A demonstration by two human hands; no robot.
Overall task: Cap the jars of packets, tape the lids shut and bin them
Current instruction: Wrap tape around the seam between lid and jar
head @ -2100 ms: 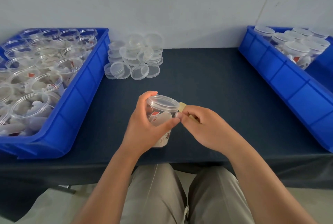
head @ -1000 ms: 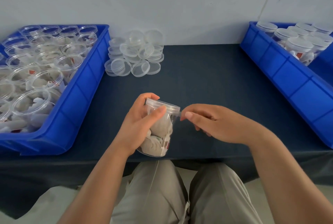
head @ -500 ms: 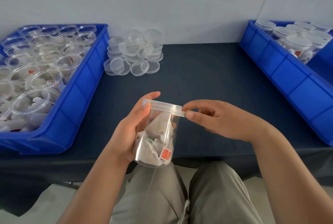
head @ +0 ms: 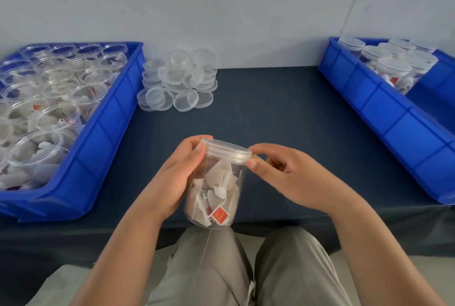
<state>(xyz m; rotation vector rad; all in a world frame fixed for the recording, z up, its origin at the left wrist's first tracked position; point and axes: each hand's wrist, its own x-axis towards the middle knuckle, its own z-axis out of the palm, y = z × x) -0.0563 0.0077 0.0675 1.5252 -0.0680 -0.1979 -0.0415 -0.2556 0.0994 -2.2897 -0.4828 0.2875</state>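
Leaning in the left hand (head: 177,177), the capped clear jar (head: 240,174) holds white packets (head: 221,175).

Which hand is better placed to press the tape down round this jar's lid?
Right, most likely. The right hand pinches a tan bit of tape at the rim of the lid, fingertips there. The left hand wraps the jar and steadies it, so it is not free.

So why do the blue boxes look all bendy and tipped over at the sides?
Head view: the wide-angle lens bends the edges, so the left bin and right bin splay outward; the jar in the middle looks barely warped. Same view: soft, even light, a faint shine on the lid, no hard shadows.
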